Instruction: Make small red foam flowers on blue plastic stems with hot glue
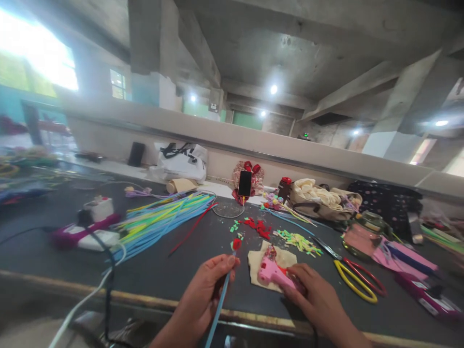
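Note:
My left hand (217,275) pinches a light blue pipe cleaner (220,304) near its upper end, which carries a small red tuft (237,243). The stem's tail runs down past my wrist. My right hand (308,290) is closed round the handle of a pink hot glue gun (271,273). Its nozzle end, smeared with residue, rests over a beige cloth pad (254,263). Behind my hands lie short red pieces (258,228), pale yellow-green pieces (299,241) and a few mint green bits (235,225).
Blue and yellow pipe cleaners (170,217) lie in a bundle at left, near a purple-and-white power strip (90,237) with cables. Scissors (357,278) with red and yellow handles lie at right. A phone (245,183) stands at the back; a pink-and-green bottle (362,234) stands farther right.

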Available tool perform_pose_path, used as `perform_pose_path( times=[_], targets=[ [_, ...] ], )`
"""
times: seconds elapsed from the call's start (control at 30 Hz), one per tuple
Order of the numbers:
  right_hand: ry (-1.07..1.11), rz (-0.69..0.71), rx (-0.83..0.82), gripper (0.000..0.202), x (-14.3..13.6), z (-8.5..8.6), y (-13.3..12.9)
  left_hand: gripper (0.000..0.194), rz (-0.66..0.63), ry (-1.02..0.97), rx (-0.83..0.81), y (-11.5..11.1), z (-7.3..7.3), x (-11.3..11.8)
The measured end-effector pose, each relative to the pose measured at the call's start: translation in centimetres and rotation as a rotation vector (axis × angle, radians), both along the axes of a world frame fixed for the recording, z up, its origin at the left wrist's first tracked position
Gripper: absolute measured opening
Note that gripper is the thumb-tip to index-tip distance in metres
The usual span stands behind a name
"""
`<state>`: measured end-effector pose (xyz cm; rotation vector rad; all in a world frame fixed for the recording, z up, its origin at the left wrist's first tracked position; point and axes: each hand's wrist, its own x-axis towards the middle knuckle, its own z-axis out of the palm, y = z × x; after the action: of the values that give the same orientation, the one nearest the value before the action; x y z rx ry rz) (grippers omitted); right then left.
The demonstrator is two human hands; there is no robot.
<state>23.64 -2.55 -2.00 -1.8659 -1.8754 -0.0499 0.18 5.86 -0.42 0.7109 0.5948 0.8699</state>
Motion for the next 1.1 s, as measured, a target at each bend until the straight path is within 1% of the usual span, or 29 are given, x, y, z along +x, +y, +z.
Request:
perform_pose_path(
  times=[0.07, 0.2, 0.3, 0.37, 0.4, 0.43, 0.53, 0.6, 0.73, 0.9, 1.0, 1.1],
  targets=[
    [-0.069, -0.016, -0.036, 0.031, -0.2, -0.2, 0.2, 0.022, -0.019, 0.083, 0.097, 0.2, -0.1, 0.7],
    [-0.150, -0.024, -0.054, 0.036, -1.3, 0.1, 1.0, 0.026, -0.101, 0.383, 0.304, 1.1, -0.5, 2.8],
    [-0.151, -0.024, -0.089, 0.031, -1.7, 0.5, 1.3, 0.021, -0.120, 0.477, 0.354, 2.1, -1.1, 4.5],
    [-0.083, -0.011, -0.099, 0.029, -1.5, 0.7, 1.4, 0.016, -0.130, 0.522, 0.380, 2.6, -1.5, 5.3],
    [-0.012, 0.002, -0.097, 0.028, -1.3, 0.8, 1.4, 0.015, -0.137, 0.540, 0.392, 2.7, -1.7, 5.5],
    [0.103, 0.020, -0.094, 0.026, -1.0, 0.9, 1.5, 0.014, -0.143, 0.557, 0.403, 2.8, -1.9, 5.6],
    [0.539, 0.076, -0.091, 0.021, 0.3, 1.2, 1.6, 0.014, -0.157, 0.600, 0.425, 2.9, -2.0, 5.7],
    [0.746, 0.094, -0.097, 0.018, 1.3, 1.3, 1.6, 0.017, -0.164, 0.619, 0.434, 2.8, -1.9, 5.6],
    [1.023, 0.085, -0.089, 0.024, 3.3, 1.3, 1.4, 0.024, -0.173, 0.627, 0.451, 2.7, -1.7, 5.4],
    [1.335, 0.070, 0.026, 0.025, 5.0, 0.9, 1.1, 0.018, -0.165, 0.613, 0.444, 2.6, -1.8, 5.5],
    [1.442, 0.097, 0.061, 0.030, 4.8, 1.1, 0.9, 0.017, -0.155, 0.579, 0.440, 2.3, -1.6, 5.5],
    [1.496, 0.138, 0.055, 0.036, 3.5, 1.5, 0.4, 0.021, -0.122, 0.517, 0.446, 2.3, -1.0, 5.1]
  ],
)
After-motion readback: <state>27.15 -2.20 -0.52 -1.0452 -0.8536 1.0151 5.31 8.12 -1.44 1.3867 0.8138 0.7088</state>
